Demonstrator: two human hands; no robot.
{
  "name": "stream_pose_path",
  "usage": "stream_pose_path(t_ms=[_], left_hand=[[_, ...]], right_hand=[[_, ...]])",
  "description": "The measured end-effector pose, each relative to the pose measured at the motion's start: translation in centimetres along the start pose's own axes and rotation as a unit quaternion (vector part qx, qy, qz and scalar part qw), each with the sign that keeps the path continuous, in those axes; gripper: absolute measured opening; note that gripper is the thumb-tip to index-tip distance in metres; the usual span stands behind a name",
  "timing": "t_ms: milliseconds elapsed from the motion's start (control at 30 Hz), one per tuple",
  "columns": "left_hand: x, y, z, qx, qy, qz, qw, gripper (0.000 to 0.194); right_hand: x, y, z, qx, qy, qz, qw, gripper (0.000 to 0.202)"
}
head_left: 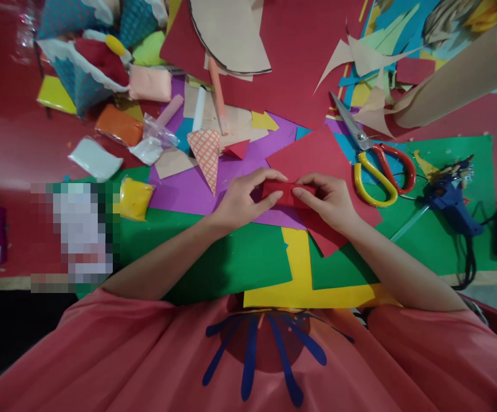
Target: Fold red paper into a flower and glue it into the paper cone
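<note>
Between both hands is a small folded piece of red paper. My left hand pinches its left end between thumb and fingers, and my right hand pinches its right end the same way. Underneath lies a larger red sheet, partly over a purple sheet. To the right of my right hand are scissors with one yellow and one red handle. Left of my left hand lies a small paper cone with an orange criss-cross pattern.
A blue hot glue gun with a cord lies at the right on green paper. Packets of soft clay, such as a yellow one, lie at the left. Large cones stand behind them. A cardboard tube and paper scraps are at the back right.
</note>
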State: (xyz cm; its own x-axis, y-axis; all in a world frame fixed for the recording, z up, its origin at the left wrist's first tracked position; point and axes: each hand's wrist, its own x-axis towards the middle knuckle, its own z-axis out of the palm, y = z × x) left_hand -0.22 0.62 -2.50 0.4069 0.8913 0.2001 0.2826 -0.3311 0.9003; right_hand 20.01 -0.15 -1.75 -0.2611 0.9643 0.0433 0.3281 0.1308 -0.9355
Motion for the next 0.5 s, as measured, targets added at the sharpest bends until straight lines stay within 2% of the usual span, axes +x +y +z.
stream_pose_path(t_ms=[167, 367, 500], left_hand=[[0.03, -0.07, 0.01, -0.002, -0.005, 0.005, 1.000, 0.018], [0.03, 0.32, -0.16, 0.033, -0.050, 0.009, 0.998, 0.017], [0.02, 0.52, -0.22, 0.059, -0.059, 0.004, 0.997, 0.018]], right_hand=[[-0.01, 0.01, -0.01, -0.009, -0.009, 0.009, 1.000, 0.017], [0.00, -0.06, -0.15, -0.005, -0.054, -0.006, 0.999, 0.017], [-0.03, -0.15, -0.17, -0.009, -0.063, -0.002, 0.998, 0.017]])
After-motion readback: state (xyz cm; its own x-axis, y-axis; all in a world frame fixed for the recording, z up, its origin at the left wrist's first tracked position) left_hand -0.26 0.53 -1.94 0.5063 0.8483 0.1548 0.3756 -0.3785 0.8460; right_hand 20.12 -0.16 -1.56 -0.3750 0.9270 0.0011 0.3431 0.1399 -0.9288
